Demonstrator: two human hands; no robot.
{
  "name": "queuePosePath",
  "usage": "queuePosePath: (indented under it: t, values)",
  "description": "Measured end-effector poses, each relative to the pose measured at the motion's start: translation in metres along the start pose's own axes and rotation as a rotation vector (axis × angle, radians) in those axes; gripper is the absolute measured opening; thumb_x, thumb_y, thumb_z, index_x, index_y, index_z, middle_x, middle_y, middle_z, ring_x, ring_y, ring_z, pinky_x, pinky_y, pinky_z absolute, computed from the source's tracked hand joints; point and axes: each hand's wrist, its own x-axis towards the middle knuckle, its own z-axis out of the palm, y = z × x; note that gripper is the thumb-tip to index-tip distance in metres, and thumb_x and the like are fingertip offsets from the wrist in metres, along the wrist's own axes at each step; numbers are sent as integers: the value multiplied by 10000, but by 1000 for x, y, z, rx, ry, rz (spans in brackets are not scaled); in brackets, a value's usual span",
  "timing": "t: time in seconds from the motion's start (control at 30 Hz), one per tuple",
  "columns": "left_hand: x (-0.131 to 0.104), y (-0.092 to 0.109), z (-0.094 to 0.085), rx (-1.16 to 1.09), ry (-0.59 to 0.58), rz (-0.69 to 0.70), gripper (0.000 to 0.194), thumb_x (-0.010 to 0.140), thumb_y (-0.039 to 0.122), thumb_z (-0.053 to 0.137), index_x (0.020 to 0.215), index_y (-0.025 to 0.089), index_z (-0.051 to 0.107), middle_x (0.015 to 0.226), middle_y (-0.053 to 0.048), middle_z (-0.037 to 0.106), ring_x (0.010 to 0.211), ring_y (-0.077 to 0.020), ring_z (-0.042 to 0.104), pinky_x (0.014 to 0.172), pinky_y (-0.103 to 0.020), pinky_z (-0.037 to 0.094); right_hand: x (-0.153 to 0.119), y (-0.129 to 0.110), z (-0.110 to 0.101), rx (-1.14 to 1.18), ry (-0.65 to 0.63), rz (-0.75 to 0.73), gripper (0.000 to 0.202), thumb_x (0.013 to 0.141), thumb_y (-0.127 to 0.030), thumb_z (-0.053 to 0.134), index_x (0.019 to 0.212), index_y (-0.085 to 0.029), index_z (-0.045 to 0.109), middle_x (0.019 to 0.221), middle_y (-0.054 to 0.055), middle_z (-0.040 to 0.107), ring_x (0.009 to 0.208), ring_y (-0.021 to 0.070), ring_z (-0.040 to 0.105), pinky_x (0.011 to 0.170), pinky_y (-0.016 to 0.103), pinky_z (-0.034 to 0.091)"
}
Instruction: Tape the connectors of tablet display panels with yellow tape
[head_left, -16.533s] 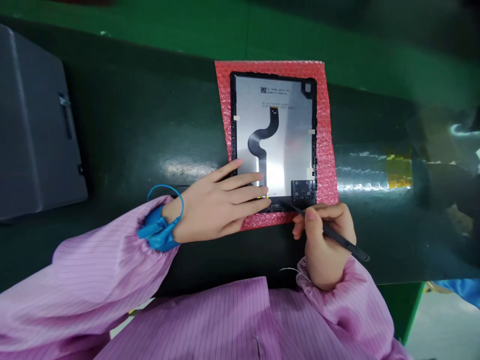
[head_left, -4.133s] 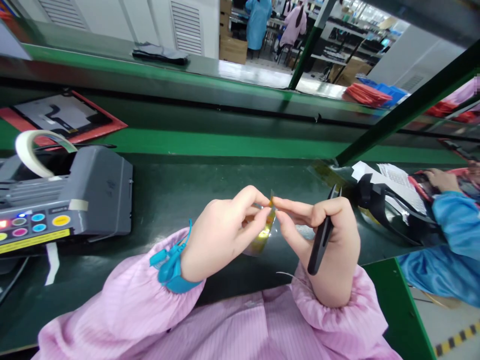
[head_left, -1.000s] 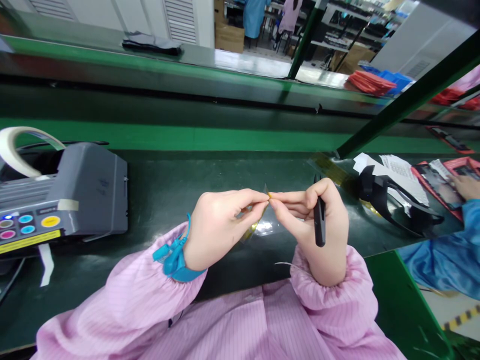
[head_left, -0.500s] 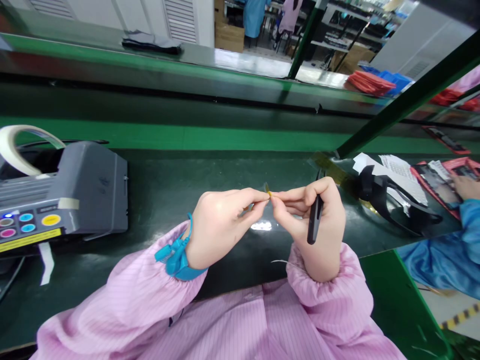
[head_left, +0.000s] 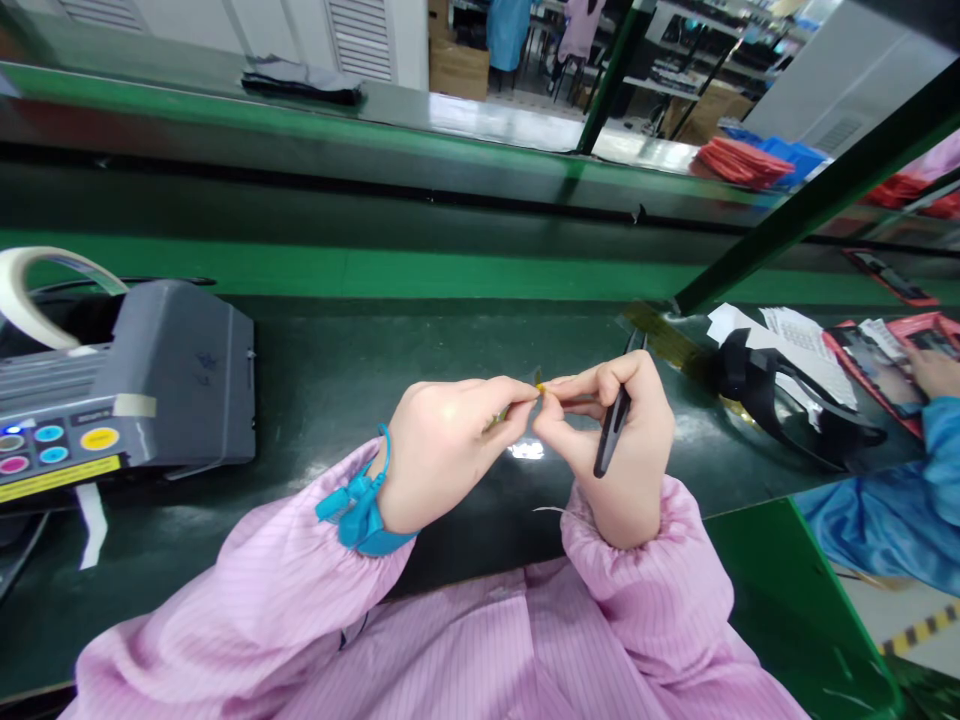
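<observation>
My left hand (head_left: pixel 442 450) and my right hand (head_left: pixel 615 440) meet in front of me above the dark green bench mat (head_left: pixel 352 370). Between their fingertips they pinch a small yellowish strip of tape (head_left: pixel 535 383). My right hand also holds black tweezers (head_left: pixel 611 430) tucked against the palm, tips pointing up and away. A blue wrist strap (head_left: pixel 360 500) circles my left wrist. Both arms wear pink striped sleeves.
A grey tape dispenser machine (head_left: pixel 127 380) with coloured buttons and a white tape roll (head_left: pixel 34 290) stands at the left. At the right lie a black strap-like object (head_left: pixel 787 400), papers (head_left: pixel 787 335) and a co-worker's blue sleeve (head_left: pixel 892 520) near a red tray (head_left: pixel 911 340). A green conveyor (head_left: pixel 375 270) runs behind.
Both hands have drawn slightly closer together and the tweezers have tilted. The tablet panel on red bubble wrap seen long ago is out of view.
</observation>
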Motion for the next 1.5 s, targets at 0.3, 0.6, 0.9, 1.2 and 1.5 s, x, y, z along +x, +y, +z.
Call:
queuePosePath:
  t: [0.3, 0.6, 0.9, 1.2, 1.5]
  values:
    - [12, 3, -3, -540, -30, -390, 103, 926, 167, 697, 976, 120, 773, 853, 14, 761, 723, -84, 721, 641, -120, 559, 7, -4, -14, 194, -61, 87, 409, 834, -93, 768, 843, -202, 374, 868, 0, 756, 824, 148, 770, 712, 195, 642]
    - [15, -2, 4, -713, -64, -491, 126, 917, 219, 722, 938, 96, 743, 777, -6, 730, 689, -86, 702, 597, -117, 564, 0, -6, -8, 284, -144, 165, 409, 856, -126, 786, 832, -201, 384, 1015, 42, 780, 963, 213, 767, 766, 227, 662]
    - [12, 1, 1, -537, -82, -418, 131, 938, 207, 685, 912, 107, 766, 762, -7, 730, 564, -69, 627, 547, -140, 518, -2, -8, -8, 39, -111, 33, 385, 877, -116, 754, 821, -208, 385, 902, -12, 770, 968, 194, 770, 787, 225, 639]
    - [11, -5, 5, -377, -98, -340, 166, 958, 216, 651, 904, 122, 776, 807, 14, 743, 653, -75, 658, 613, -166, 483, 1, -4, -3, -81, -101, 0, 389, 825, -85, 737, 850, -213, 370, 887, -56, 760, 882, 144, 774, 745, 205, 604]
    - [10, -8, 5, -340, -80, -284, 140, 949, 190, 661, 890, 121, 768, 836, 26, 754, 708, -77, 692, 657, -161, 495, 1, 2, 6, -23, -76, 48, 377, 770, -91, 713, 817, -219, 361, 831, -45, 744, 842, 178, 774, 701, 244, 607]
